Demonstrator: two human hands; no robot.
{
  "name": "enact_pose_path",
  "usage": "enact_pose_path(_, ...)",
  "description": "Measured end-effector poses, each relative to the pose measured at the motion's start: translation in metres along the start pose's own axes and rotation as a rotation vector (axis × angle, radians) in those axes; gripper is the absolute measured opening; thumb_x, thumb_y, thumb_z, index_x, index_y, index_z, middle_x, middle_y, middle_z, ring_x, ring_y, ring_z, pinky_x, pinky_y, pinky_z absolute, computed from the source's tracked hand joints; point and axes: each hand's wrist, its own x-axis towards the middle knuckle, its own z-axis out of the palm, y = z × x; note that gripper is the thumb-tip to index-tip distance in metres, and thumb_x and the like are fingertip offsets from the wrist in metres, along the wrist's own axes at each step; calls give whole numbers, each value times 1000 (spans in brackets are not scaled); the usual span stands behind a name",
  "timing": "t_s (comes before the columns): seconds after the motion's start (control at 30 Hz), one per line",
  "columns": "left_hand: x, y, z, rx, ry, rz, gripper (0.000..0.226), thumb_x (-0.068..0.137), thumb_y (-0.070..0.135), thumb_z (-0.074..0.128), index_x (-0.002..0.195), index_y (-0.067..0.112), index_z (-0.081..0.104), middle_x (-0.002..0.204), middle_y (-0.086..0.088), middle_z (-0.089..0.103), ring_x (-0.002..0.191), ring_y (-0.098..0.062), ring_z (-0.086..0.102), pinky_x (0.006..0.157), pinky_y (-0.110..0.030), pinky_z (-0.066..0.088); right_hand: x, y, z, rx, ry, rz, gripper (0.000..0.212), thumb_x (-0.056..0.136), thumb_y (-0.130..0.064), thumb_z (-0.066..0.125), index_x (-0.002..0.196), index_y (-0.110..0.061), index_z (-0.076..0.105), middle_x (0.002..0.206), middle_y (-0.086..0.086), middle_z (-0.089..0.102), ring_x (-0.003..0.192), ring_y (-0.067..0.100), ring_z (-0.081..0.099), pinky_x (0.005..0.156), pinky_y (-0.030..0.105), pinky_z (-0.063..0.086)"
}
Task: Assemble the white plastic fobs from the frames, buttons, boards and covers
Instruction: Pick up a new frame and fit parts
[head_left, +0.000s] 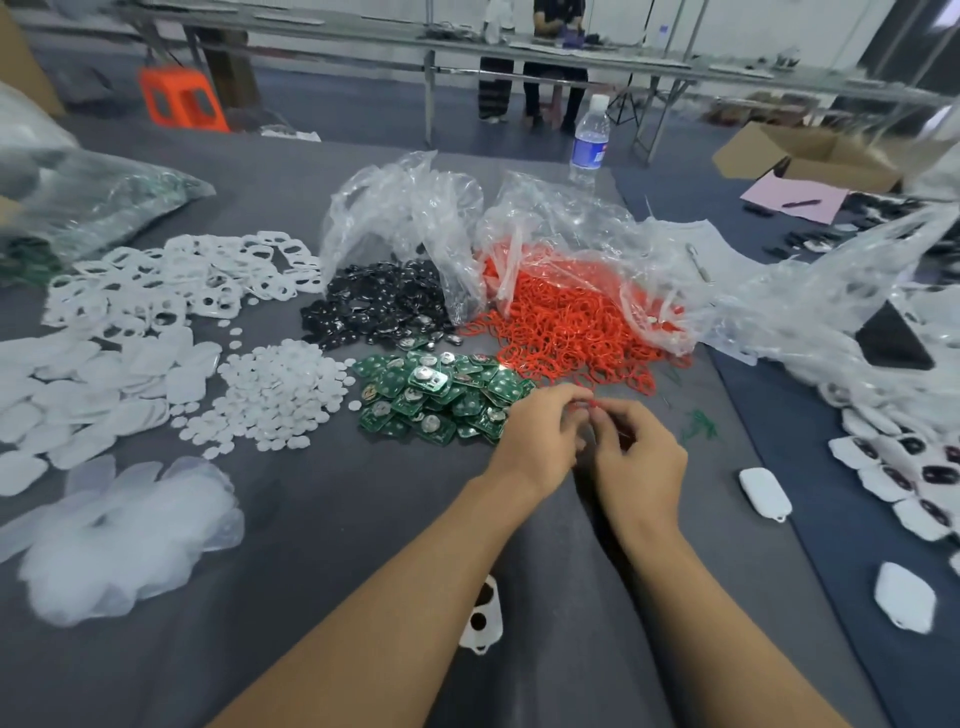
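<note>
My left hand (540, 434) and my right hand (639, 454) meet above the grey cloth, and both pinch a thin red ring (589, 405) between their fingertips. Just beyond them lie the pile of green boards (441, 395) and the heap of red rings (566, 327). White round buttons (280, 395) lie left of the boards, black pieces (379, 306) behind them. White frames (171, 286) and white covers (88, 395) spread at the far left. One white frame with black holes (483, 613) lies between my forearms. Assembled white fobs (763, 491) lie at the right.
Crumpled clear plastic bags (410, 218) stand behind the piles. A water bottle (589, 140) is at the table's back edge. A cardboard box (810, 156) and pink paper (792, 197) sit at back right. Translucent sheets (124, 530) lie at front left. A person stands at a far bench.
</note>
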Motion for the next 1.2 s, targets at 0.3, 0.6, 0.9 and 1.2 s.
enact_pose_path(0.3,-91,1,-43,-166,54,20,10,95,13,72,102,18,78,89,10,78,85,-3,73,77,-19,54,-73,-38,-26,535,-183,220,20,90,-1,70,100,-18,74,82,6,77,74,13,73,71,22,57)
enact_pose_path(0.6,-178,-1,-74,-481,277,-116,18,88,2,78,101,14,77,94,-3,79,89,-13,76,78,-18,56,-132,-56,-16,824,-435,363,33,81,-8,76,111,-22,74,101,15,76,95,25,74,81,27,58)
enact_pose_path(0.9,-187,-18,-76,-329,276,-85,16,92,10,76,102,21,80,100,4,79,98,-14,75,89,-32,58,-147,-57,-10,626,-505,202,27,92,7,64,98,-17,76,86,7,75,78,12,68,70,20,54)
enact_pose_path(1.2,-188,-23,-76,-305,282,-63,14,87,7,80,91,20,78,96,2,77,94,-19,74,86,-31,59,-147,-53,-12,661,-540,151,3,90,-18,68,92,-16,71,77,4,72,69,10,65,65,19,52)
